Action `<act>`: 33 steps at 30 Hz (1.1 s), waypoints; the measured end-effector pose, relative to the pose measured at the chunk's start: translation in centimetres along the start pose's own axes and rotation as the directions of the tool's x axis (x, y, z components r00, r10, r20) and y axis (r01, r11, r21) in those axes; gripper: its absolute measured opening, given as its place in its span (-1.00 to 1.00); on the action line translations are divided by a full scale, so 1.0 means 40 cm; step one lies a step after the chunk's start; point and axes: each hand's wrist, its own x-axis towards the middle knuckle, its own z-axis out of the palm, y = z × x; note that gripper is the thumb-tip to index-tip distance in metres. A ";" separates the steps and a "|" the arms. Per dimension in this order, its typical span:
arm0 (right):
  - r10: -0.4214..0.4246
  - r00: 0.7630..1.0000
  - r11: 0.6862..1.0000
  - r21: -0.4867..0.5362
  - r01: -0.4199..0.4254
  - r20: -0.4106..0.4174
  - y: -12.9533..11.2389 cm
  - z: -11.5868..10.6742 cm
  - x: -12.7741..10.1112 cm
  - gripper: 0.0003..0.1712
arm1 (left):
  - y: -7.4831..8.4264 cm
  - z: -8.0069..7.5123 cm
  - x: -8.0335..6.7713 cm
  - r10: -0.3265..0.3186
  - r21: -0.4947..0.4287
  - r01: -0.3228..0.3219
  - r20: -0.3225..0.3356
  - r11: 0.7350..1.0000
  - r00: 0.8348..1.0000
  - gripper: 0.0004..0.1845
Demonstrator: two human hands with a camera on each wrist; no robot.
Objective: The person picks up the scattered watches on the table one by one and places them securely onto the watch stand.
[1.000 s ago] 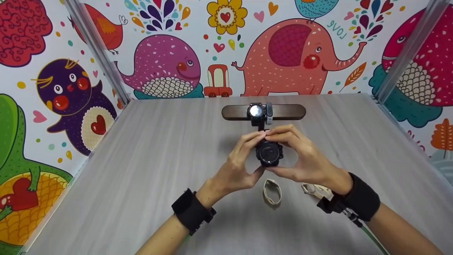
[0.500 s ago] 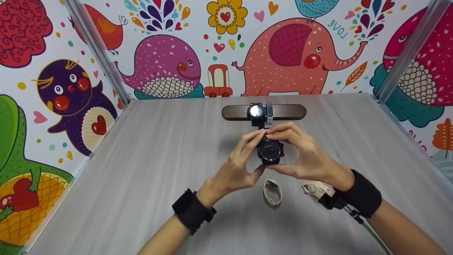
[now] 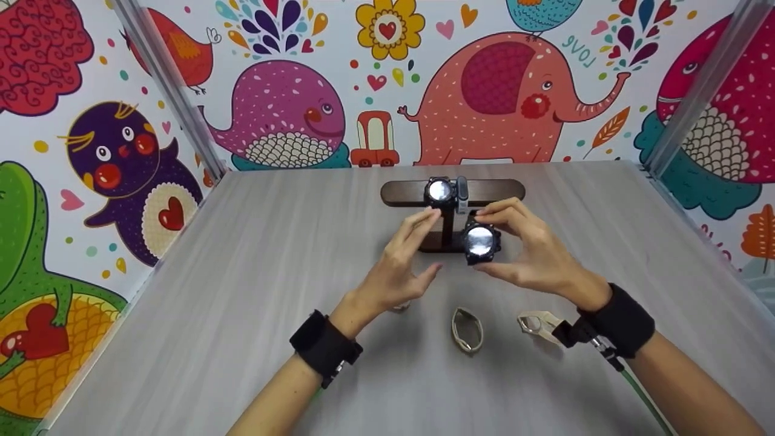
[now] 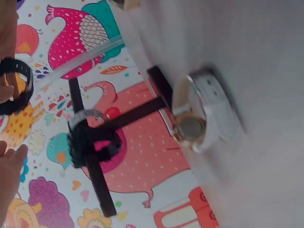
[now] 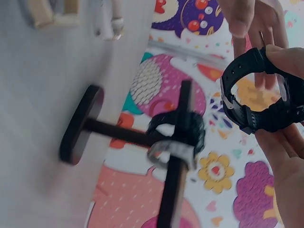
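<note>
Compared with half a second ago, the black watch (image 3: 481,241) has been shifted to the right, and its face, previously dark, is now lit by a bright reflection. The left hand (image 3: 390,269) has been withdrawn from it; nothing is grasped there, thumb and fingers being spread apart. The watch is pinched by the right hand (image 3: 539,251) alone, between thumb and fingertips. It is held clear of the stand (image 3: 493,192), whose post and base, mostly hidden before, have been uncovered.

The stand is T-shaped, dark brown and smooth, with a round-ended crossbar; a second black watch (image 3: 440,191) and a slim grey band (image 3: 462,189) are looped side by side over it. The held strap is curved into a loop, matte and pierced with holes. On the grey, wood-grained table (image 3: 242,272), a pale oval loop (image 3: 470,349) and a cream-strapped watch (image 3: 542,324) are laid, the latter near the black fabric cuff (image 3: 623,321) worn on the right wrist.
</note>
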 end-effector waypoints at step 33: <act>0.597 0.799 0.783 -0.164 -0.600 -0.070 0.228 -0.183 -0.041 -0.25 | -0.223 -0.084 0.068 -0.486 0.105 0.477 0.092 0.873 0.869 -0.13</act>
